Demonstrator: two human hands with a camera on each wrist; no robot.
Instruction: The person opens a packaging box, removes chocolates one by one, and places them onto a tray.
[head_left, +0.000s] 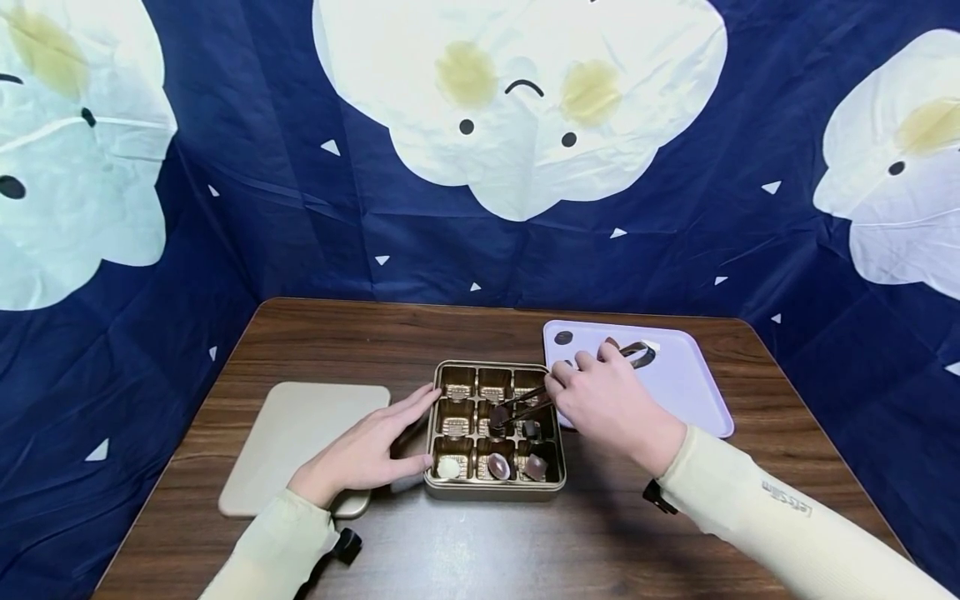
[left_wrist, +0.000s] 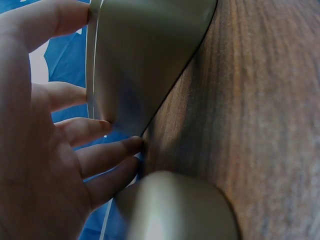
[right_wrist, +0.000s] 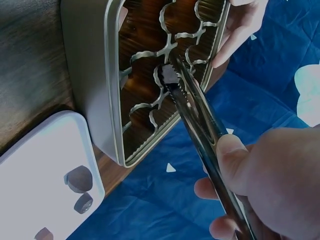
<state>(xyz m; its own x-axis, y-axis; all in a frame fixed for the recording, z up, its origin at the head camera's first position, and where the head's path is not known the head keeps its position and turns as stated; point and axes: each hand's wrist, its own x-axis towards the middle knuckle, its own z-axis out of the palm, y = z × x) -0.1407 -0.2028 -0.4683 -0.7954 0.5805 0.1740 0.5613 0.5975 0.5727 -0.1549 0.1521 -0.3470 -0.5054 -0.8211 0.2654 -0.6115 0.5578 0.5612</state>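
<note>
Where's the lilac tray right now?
Head view: the lilac tray lies at the table's far right, just right of the gold compartment box.

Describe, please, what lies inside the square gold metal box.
Visible: round cream chocolate, oval brown chocolate, reddish-brown chocolate, square dark chocolate, and a fifth in shiny dark tongs that hide part of the back-right compartment.
</note>
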